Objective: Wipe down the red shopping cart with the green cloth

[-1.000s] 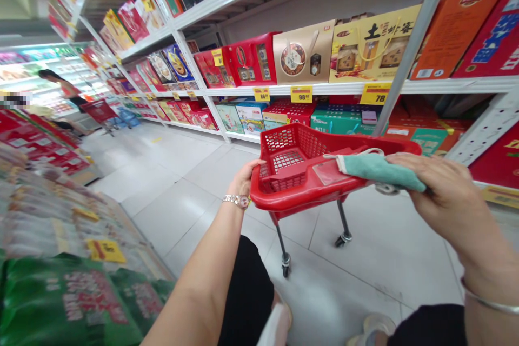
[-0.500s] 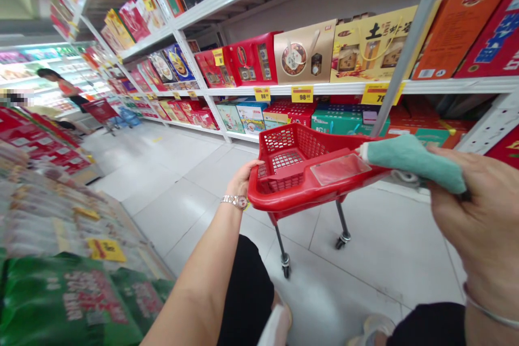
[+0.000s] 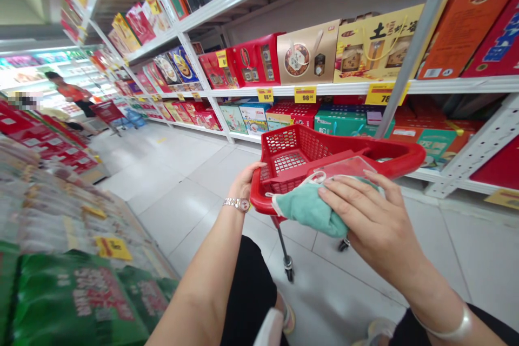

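Observation:
My left hand [image 3: 247, 184] grips the near rim of a red plastic mesh shopping basket [image 3: 295, 143], which stands on a wheeled frame. A metal wristwatch [image 3: 237, 204] sits on that wrist. My right hand [image 3: 368, 219] presses a folded teal cloth [image 3: 306, 208] against the basket's near side, with the fingers spread flat over it. The cloth hides part of the rim and a clear plastic panel [image 3: 344, 168] on the basket's top. A metal bangle [image 3: 448, 327] circles my right wrist.
White metal shelves [image 3: 316, 86] of boxed gift sets with yellow price tags line the right. Stacked green bags [image 3: 77, 297] fill the lower left. A person in orange [image 3: 71, 92] stands far down the tiled aisle [image 3: 162, 173] near another red cart [image 3: 107, 112].
My right hand has moved left and down with the cloth, from the basket's right end to its near side. The clear panel now shows less, and the view has shifted slightly.

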Tool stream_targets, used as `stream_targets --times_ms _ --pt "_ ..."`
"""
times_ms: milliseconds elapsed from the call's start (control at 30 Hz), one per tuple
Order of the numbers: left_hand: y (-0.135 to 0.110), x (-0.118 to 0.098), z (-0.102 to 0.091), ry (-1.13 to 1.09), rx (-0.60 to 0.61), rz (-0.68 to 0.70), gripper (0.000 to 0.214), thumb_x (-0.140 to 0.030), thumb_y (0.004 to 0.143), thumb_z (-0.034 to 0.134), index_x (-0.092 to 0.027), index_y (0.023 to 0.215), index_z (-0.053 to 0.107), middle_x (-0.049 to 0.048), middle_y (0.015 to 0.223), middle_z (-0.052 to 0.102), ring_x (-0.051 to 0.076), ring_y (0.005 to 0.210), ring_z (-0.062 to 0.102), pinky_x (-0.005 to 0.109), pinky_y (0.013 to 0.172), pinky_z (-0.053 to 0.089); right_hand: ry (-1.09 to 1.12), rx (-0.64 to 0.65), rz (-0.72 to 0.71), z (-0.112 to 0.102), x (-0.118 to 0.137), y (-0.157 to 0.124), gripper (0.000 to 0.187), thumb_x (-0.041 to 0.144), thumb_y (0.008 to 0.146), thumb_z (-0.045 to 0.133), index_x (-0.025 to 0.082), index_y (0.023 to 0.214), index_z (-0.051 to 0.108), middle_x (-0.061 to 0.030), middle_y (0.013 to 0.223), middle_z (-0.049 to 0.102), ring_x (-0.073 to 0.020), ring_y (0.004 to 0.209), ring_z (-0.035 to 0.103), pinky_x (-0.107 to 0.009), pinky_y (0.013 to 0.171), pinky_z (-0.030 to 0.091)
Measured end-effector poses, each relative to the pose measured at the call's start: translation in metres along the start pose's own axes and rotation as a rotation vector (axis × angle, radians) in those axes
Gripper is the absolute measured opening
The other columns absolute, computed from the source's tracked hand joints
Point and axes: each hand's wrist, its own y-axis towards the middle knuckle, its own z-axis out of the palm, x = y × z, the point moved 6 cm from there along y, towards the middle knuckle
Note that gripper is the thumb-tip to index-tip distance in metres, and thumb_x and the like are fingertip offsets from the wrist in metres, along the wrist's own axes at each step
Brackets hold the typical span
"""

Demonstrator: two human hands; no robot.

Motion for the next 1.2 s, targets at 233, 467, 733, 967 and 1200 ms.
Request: stream_targets --times_ms 233,467,733,967,1200 --pt "-0.002 0.001 0.001 0.003 -0.009 -0.001 0.033 -0.02 0.086 0.068 -0.01 0.116 0.072 0.0126 0.091 0.083 0.028 0.074 0.079 0.042 0.076 0.066 -0.026 0.05 0.062 -0.015 -0.035 -0.005 0.053 -0.004 0.089 0.044 0.025 0.127 0.067 -0.0058 0.125 0.08 -0.0247 0.116 0.074 -0.045 0.105 0.044" --pt "-0.005 0.0 0.006 0.011 -0.063 0.029 0.032 -0.019 0.087 0.066 -0.008 0.116 0.072 0.0122 0.085 0.083 0.027 0.068 0.077 0.041 0.074 0.066 -0.036 0.043 0.185 -0.026 -0.091 -0.023 0.044 0.007 0.092 0.049 0.029 0.124 0.069 -0.0066 0.12 0.081 -0.0313 0.11 0.076 -0.047 0.093 0.05" --pt "-0.013 -0.001 0.013 0.046 -0.045 0.005 0.025 -0.018 0.085 0.064 -0.012 0.108 0.072 0.0109 0.079 0.081 0.03 0.065 0.078 0.043 0.064 0.066 -0.332 -0.053 0.413 -0.047 -0.162 -0.059 0.035 0.012 0.092 0.051 0.025 0.115 0.074 -0.0122 0.108 0.081 -0.0353 0.1 0.076 -0.048 0.087 0.051" --pt "-0.02 -0.006 0.008 0.09 -0.12 0.018 0.022 -0.021 0.084 0.064 -0.013 0.103 0.072 0.0126 0.082 0.082 0.03 0.065 0.078 0.042 0.063 0.066 -0.273 -0.189 0.362 -0.063 -0.114 -0.035 0.034 0.017 0.098 0.057 0.029 0.127 0.07 -0.0096 0.116 0.081 -0.0339 0.106 0.076 -0.05 0.092 0.054" --pt "-0.025 -0.008 0.006 0.148 -0.175 -0.022 0.018 -0.022 0.088 0.06 -0.014 0.098 0.073 0.0115 0.078 0.081 0.029 0.062 0.077 0.043 0.062 0.066 -0.02 -0.078 0.069 -0.013 -0.021 0.001 0.039 0.004 0.1 0.049 0.023 0.128 0.068 -0.0058 0.123 0.081 -0.0229 0.119 0.073 -0.045 0.113 0.042"
